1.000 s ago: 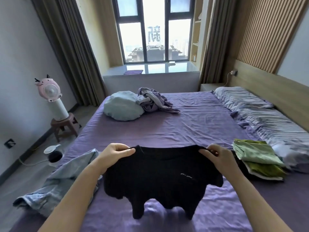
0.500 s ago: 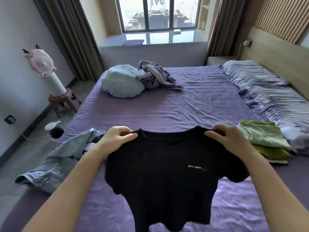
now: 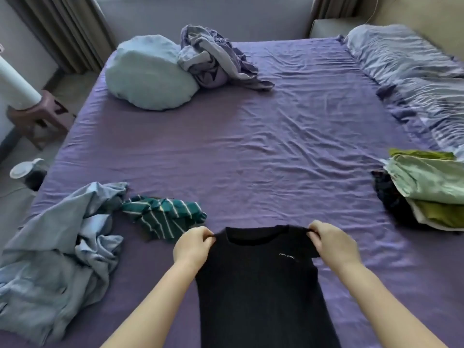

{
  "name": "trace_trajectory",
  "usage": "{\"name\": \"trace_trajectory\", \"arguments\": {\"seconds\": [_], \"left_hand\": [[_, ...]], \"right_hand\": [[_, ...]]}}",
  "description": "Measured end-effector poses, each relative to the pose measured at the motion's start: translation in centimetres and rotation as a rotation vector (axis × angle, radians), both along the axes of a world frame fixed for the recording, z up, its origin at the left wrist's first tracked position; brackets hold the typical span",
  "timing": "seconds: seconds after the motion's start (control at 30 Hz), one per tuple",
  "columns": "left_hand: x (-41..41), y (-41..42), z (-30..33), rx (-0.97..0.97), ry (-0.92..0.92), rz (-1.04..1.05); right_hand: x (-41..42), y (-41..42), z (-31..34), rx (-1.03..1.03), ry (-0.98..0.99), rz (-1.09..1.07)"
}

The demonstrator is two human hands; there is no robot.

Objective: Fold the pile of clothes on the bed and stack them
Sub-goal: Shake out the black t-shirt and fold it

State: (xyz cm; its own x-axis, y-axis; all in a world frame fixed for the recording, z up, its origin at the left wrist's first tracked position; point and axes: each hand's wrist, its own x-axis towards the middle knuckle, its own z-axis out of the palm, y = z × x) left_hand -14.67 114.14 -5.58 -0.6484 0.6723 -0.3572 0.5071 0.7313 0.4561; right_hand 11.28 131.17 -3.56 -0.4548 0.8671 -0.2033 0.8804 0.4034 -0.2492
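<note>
A black T-shirt (image 3: 261, 285) with small white lettering on the chest lies spread at the near edge of the purple bed (image 3: 251, 146). My left hand (image 3: 192, 246) pinches its left shoulder and my right hand (image 3: 331, 243) pinches its right shoulder. Left of the shirt sit a crumpled green-and-white striped garment (image 3: 165, 217) and a rumpled light blue denim garment (image 3: 57, 252). A stack of folded clothes (image 3: 431, 192), pale green and olive over something dark, rests at the right.
A pale blue pillow (image 3: 148, 74) and a bundled lilac-grey cloth (image 3: 213, 59) lie at the far side. A striped duvet (image 3: 414, 69) runs along the right edge. On the floor at left stand a brown stool (image 3: 37, 116) and a small fan (image 3: 27, 172).
My head has tilted down and the shirt has come down from the air onto the bed, both hands still at its shoulders. The striped garment has come into view.
</note>
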Motion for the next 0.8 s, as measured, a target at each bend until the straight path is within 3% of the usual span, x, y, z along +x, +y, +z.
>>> {"name": "trace_trajectory", "arguments": {"seconds": [0.13, 0.23, 0.37, 0.47, 0.63, 0.8], "left_hand": [[-0.1, 2.0, -4.7, 0.063, -0.114, 0.098], [-0.6, 3.2, -6.6, 0.081, -0.029, 0.081], [-2.6, 6.0, -6.8, 0.148, 0.054, 0.114], [-3.8, 8.8, -6.8, 0.186, -0.03, 0.18], [-5.4, 14.5, -8.7, 0.214, -0.2, 0.238], [-6.4, 19.8, -12.1, 0.188, -0.111, 0.24]], "right_hand": [[-1.6, 0.8, -4.7, 0.013, 0.048, -0.081], [-1.7, 1.6, -6.7, 0.052, -0.035, -0.063], [-2.6, 4.5, -6.4, 0.252, -0.053, -0.011], [-4.0, 8.0, -5.6, 0.383, -0.052, 0.081], [-6.2, 15.7, -6.5, 0.409, -0.161, 0.145], [-8.9, 21.7, -10.8, 0.36, -0.248, 0.195]]}}
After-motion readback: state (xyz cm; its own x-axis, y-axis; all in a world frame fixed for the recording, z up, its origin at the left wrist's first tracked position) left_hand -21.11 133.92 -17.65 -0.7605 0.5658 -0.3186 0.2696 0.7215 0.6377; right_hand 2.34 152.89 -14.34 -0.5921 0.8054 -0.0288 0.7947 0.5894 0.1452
